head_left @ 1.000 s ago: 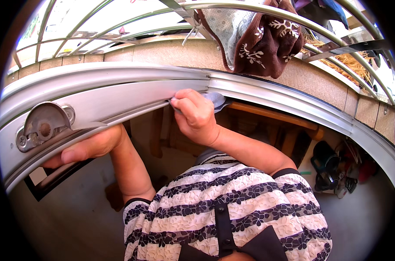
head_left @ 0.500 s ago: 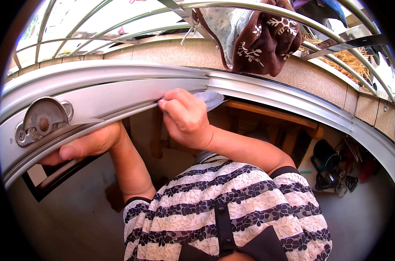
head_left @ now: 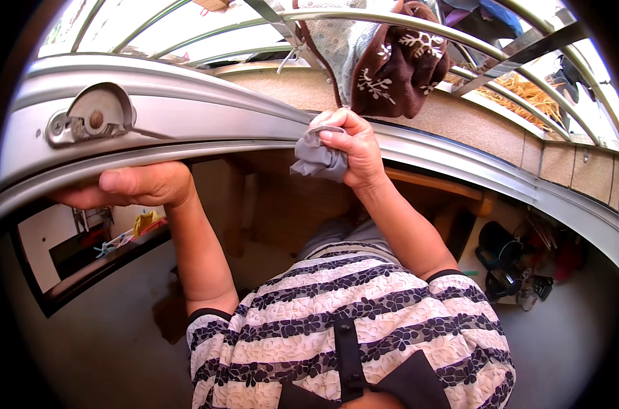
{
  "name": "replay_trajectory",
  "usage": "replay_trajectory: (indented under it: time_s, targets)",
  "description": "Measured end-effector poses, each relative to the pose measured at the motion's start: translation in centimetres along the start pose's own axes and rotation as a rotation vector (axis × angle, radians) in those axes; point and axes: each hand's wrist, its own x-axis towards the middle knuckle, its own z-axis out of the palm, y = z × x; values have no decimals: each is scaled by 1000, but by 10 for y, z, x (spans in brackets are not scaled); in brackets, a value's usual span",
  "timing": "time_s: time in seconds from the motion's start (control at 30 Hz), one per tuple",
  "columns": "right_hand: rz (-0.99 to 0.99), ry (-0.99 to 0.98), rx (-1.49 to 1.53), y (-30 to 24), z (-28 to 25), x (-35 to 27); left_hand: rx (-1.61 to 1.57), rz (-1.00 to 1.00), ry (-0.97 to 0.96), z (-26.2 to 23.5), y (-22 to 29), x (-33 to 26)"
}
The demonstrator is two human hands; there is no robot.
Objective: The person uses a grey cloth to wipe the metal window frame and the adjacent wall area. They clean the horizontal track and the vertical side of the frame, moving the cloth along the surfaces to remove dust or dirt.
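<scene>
A silver metal window frame (head_left: 207, 129) curves across the view, with a round latch (head_left: 91, 116) at its left. My left hand (head_left: 135, 187) grips the frame's lower edge from beneath, thumb pointing left. My right hand (head_left: 347, 150) is closed on a crumpled grey cloth (head_left: 316, 158) and presses it against the frame near the middle. My striped shirt fills the lower centre.
A brown and grey patterned garment (head_left: 384, 61) hangs over metal railing bars (head_left: 500, 41) beyond the frame. A tan tiled ledge (head_left: 527, 143) runs behind. Dark shoes and small items (head_left: 507, 266) lie on the grey floor at right. Wooden furniture (head_left: 446, 191) stands below the frame.
My right hand with the cloth slid a little left along the frame, then back to the right. The view has tilted slightly. My left hand keeps its grip on the frame.
</scene>
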Motion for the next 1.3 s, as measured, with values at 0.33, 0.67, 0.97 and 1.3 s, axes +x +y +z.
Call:
replay_trajectory:
  time_s: [0.33,0.67,0.97,1.3]
  targets:
    - [47,-178,413,-16,-21,-14,-422,-476,-469,-28,73,-150]
    - [-39,-266,473,-59,15,-33,-772,-691,-1216,15,84,-228]
    - [-306,298,-121,-136,-88,-53,-1141,-1295,-971,2,83,-179]
    - [-613,-96,-1607,-91,-39,-32,-1164,-1135,-1021,22,94,-146]
